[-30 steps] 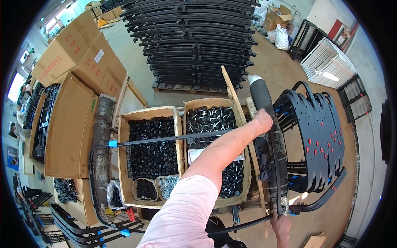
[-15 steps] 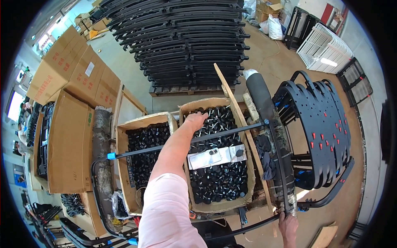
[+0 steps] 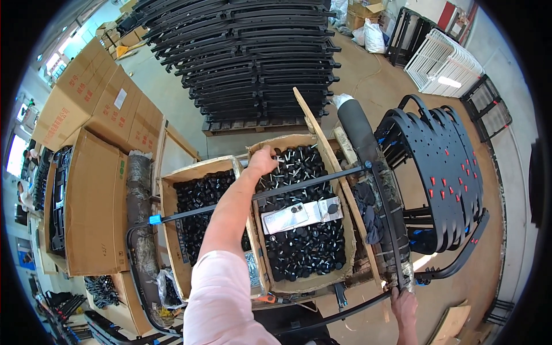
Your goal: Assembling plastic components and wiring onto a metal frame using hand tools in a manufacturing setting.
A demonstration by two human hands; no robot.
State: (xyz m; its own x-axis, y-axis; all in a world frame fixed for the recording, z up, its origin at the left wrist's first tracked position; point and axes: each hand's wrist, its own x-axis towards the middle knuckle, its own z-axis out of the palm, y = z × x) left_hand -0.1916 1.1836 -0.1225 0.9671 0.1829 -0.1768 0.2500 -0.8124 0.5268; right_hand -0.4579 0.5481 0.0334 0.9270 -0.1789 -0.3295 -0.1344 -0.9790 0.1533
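My left hand (image 3: 263, 161) reaches over the far left corner of the right-hand cardboard box (image 3: 305, 284). Its fingers are curled down at the black-headed screws (image 3: 297, 163) that fill this box; what they hold is hidden. At the lower right, my right hand (image 3: 403, 303) is closed around a black metal tube frame (image 3: 387, 218) near its corner. The frame lies across the boxes, and a blue cap (image 3: 155, 219) covers one tube end. A silver-white phone-like thing (image 3: 286, 218) rests on the screws.
Left of this box stands another carton (image 3: 168, 198) of small black parts. Wrapped rollers (image 3: 140, 184) flank the boxes, with a wooden strip (image 3: 316, 129) on the right. Curved black panels (image 3: 443, 178) stand at right. Beyond is a tall stack of black frames (image 3: 247, 63); large cartons (image 3: 95, 201) stand left.
My left hand has shifted a little left, toward the box's corner, and its fingers are more curled. My right hand keeps its hold on the frame. The whole view has shifted slightly.
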